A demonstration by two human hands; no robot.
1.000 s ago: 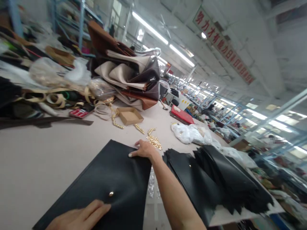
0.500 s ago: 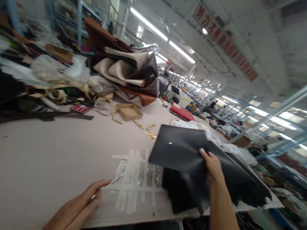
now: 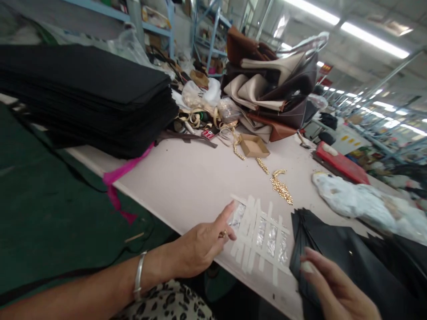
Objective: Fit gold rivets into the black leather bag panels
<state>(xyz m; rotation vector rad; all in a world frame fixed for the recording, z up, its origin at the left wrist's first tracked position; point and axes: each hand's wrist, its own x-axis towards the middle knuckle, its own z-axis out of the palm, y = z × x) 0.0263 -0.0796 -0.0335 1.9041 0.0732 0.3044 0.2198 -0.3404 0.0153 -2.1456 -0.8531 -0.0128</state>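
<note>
Several black sheets (image 3: 336,234), smooth, faintly glossy, edges fanned; small gold stud (image 3: 350,253). Right hand (image 3: 343,289) near, fingertips close, grip unclear; left hand's (image 3: 200,246) fingers apart.

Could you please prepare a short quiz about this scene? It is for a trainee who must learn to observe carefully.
1. True or false: the left hand has a silver-coloured bracelet at its wrist.
2. What shows directly behind the fingers of the right hand?
3. Choose the colour of the strip that hangs over the table edge by the tall black stack: A) green; B) pink; C) white.

Key: 1. True. 2. Black sheets. 3. B.
</note>
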